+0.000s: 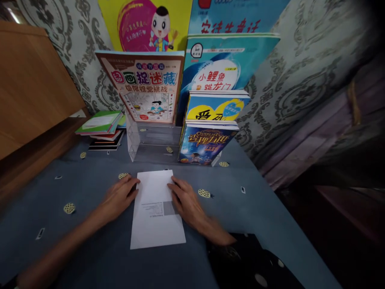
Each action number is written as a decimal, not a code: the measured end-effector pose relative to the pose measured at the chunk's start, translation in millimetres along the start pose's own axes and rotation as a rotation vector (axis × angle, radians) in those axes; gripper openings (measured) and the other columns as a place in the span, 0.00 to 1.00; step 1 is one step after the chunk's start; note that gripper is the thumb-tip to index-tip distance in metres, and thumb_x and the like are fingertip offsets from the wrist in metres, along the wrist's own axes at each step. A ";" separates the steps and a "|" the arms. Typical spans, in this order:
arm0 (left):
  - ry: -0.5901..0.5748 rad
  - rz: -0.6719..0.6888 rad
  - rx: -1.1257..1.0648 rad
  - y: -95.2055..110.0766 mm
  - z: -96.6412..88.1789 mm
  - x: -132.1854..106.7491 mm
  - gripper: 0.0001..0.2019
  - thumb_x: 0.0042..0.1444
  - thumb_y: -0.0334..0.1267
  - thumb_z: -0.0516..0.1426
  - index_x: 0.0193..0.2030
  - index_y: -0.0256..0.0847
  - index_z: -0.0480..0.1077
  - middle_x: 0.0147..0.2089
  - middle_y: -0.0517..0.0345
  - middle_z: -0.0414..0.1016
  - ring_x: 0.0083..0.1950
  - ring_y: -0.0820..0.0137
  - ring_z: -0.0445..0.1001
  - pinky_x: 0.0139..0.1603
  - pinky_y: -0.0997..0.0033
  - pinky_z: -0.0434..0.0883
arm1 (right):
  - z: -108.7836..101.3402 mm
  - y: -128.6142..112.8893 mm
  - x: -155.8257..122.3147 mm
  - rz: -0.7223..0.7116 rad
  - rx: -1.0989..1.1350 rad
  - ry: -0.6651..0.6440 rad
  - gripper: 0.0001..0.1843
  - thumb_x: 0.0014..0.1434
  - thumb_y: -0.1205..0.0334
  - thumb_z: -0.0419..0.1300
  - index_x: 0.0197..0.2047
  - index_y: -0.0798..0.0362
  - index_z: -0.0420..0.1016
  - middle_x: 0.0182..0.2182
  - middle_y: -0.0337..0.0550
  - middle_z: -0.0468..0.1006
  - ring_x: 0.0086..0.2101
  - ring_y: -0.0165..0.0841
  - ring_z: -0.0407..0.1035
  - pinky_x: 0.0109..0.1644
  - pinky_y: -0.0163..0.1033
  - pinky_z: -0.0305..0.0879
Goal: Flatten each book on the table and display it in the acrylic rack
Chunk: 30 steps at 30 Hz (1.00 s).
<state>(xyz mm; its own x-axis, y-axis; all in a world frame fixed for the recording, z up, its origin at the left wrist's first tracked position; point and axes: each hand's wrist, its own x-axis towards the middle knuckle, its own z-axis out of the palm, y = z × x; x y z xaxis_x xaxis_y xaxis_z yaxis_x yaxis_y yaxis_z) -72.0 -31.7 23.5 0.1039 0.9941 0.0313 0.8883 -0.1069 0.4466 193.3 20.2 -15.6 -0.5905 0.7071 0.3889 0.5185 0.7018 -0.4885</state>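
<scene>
Neither grip closed — the left hand (120,195) and right hand (185,200) lay flat, open-fingered, flanking the white sheet (156,210) between them, pinning it to the tabletop (90,241) — books (207,140) beyond.

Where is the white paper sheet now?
The white paper sheet lies on the blue tablecloth, between the left hand and right hand.

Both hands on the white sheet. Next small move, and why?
Probably pinch the sheet's side edges and lift. The left hand and right hand rest flat on either side of the white printed paper sheet, which lies flat on the blue patterned tablecloth; neither grips it yet.
</scene>
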 end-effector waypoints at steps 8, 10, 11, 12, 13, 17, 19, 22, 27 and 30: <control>0.125 0.117 0.203 -13.2 22.3 3.6 0.21 0.65 0.40 0.46 0.62 0.39 0.66 0.65 0.46 0.68 0.66 0.56 0.65 0.67 0.49 0.62 | -1.5 -4.8 1.1 -0.026 -0.034 -0.047 0.20 0.64 0.71 0.51 0.57 0.55 0.72 0.58 0.58 0.72 0.60 0.48 0.63 0.59 0.59 0.66; 0.118 0.130 0.215 -11.9 25.0 6.6 0.22 0.66 0.40 0.46 0.63 0.39 0.65 0.66 0.46 0.68 0.66 0.56 0.65 0.67 0.48 0.62 | -1.3 -4.8 1.0 -0.023 -0.033 -0.053 0.20 0.64 0.71 0.50 0.57 0.55 0.71 0.58 0.57 0.71 0.60 0.48 0.63 0.59 0.59 0.66; 0.113 0.134 0.222 -10.2 25.8 8.2 0.22 0.66 0.40 0.45 0.63 0.39 0.65 0.66 0.46 0.68 0.66 0.56 0.66 0.67 0.48 0.62 | -1.4 -4.9 1.0 -0.023 -0.033 -0.055 0.20 0.64 0.70 0.50 0.57 0.55 0.71 0.58 0.58 0.71 0.60 0.48 0.63 0.59 0.60 0.66; 0.106 0.138 0.229 -8.1 26.4 9.9 0.22 0.66 0.40 0.45 0.64 0.39 0.65 0.66 0.46 0.68 0.66 0.56 0.66 0.67 0.49 0.62 | -1.7 -5.2 1.0 -0.024 -0.033 -0.055 0.20 0.65 0.70 0.50 0.57 0.55 0.71 0.58 0.58 0.71 0.60 0.48 0.62 0.59 0.60 0.66; 0.099 0.142 0.234 -5.6 26.9 11.7 0.22 0.66 0.39 0.45 0.64 0.40 0.65 0.66 0.47 0.68 0.66 0.56 0.66 0.68 0.49 0.62 | -2.2 -5.7 1.1 -0.025 -0.034 -0.054 0.20 0.65 0.70 0.49 0.57 0.55 0.71 0.58 0.58 0.71 0.60 0.48 0.62 0.59 0.60 0.66; 0.082 0.193 0.238 5.2 30.2 20.3 0.22 0.67 0.36 0.44 0.65 0.39 0.64 0.66 0.48 0.67 0.66 0.57 0.66 0.67 0.51 0.63 | -4.5 -7.8 1.4 -0.031 -0.055 -0.051 0.19 0.65 0.71 0.50 0.56 0.57 0.71 0.57 0.59 0.71 0.59 0.48 0.63 0.58 0.58 0.67; 0.077 0.235 0.235 10.1 33.1 25.4 0.22 0.66 0.34 0.44 0.64 0.37 0.64 0.66 0.47 0.68 0.66 0.57 0.66 0.67 0.50 0.64 | -5.1 -8.3 1.3 -0.032 -0.059 -0.046 0.19 0.64 0.72 0.50 0.57 0.57 0.71 0.57 0.58 0.71 0.60 0.47 0.63 0.59 0.57 0.67; 0.057 0.299 0.214 17.0 38.2 34.0 0.22 0.65 0.32 0.45 0.65 0.37 0.64 0.66 0.46 0.68 0.66 0.58 0.66 0.67 0.51 0.64 | -4.4 -8.1 1.1 -0.037 -0.043 -0.047 0.20 0.64 0.72 0.50 0.57 0.58 0.71 0.57 0.58 0.71 0.60 0.47 0.63 0.60 0.57 0.66; 0.048 0.405 0.168 28.3 45.4 51.2 0.23 0.65 0.29 0.45 0.65 0.39 0.63 0.66 0.46 0.67 0.66 0.60 0.66 0.66 0.52 0.65 | -2.2 -8.2 1.5 -0.036 -0.042 -0.050 0.20 0.63 0.72 0.51 0.56 0.59 0.72 0.57 0.59 0.71 0.60 0.48 0.63 0.60 0.57 0.66; 0.004 0.453 0.171 34.9 47.6 61.8 0.23 0.64 0.28 0.45 0.66 0.38 0.62 0.66 0.46 0.67 0.66 0.60 0.66 0.65 0.51 0.66 | -3.3 -10.0 1.8 -0.035 -0.054 -0.058 0.20 0.63 0.73 0.51 0.57 0.58 0.72 0.57 0.59 0.71 0.60 0.48 0.62 0.60 0.57 0.66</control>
<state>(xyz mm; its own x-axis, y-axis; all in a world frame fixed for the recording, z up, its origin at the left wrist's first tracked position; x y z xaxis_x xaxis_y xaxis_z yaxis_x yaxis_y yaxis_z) -13.3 25.1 -1.5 0.4961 0.8467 0.1924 0.8148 -0.5305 0.2337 189.1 14.8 -7.4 -0.6428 0.6768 0.3588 0.5282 0.7309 -0.4323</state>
